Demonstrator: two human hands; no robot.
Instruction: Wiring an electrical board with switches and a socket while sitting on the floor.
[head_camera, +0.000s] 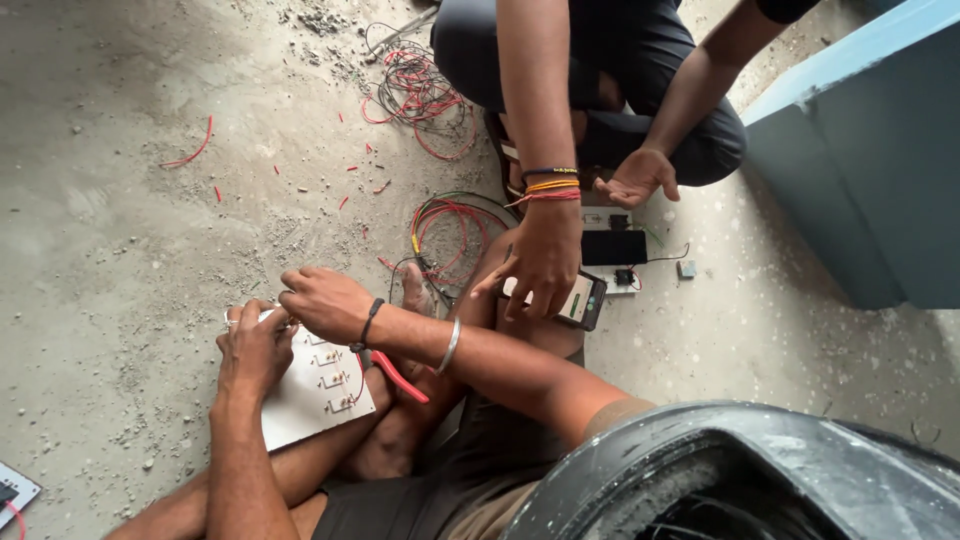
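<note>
On the concrete floor (120, 230), at about eight o'clock in the view, the person's left hand (255, 345) rests on a white switch plate (315, 392) that lies tilted across the person's leg. Its fingers are curled over the upper edge of the plate, clenched on it. Just to the right, at about nine o'clock from the centre, the right hand (325, 300) comes across and meets the left one at the same upper edge; its fingers are pinched together on something small there, but I cannot tell what it is. The right wrist wears a black band and a metal bangle. Below this wrist, red-handled pliers (400, 377) lie against the leg, not held.

Near the centre, a coil of red, green and yellow wires (450, 225) lies on the floor. At twelve o'clock, a second tangle of red wires (425, 100) lies near a crouching co-worker. The co-worker's hand (540, 265) presses on a phone (582, 300), just beside a small black box (613, 247). At two o'clock stands a blue cabinet (870, 170).
</note>
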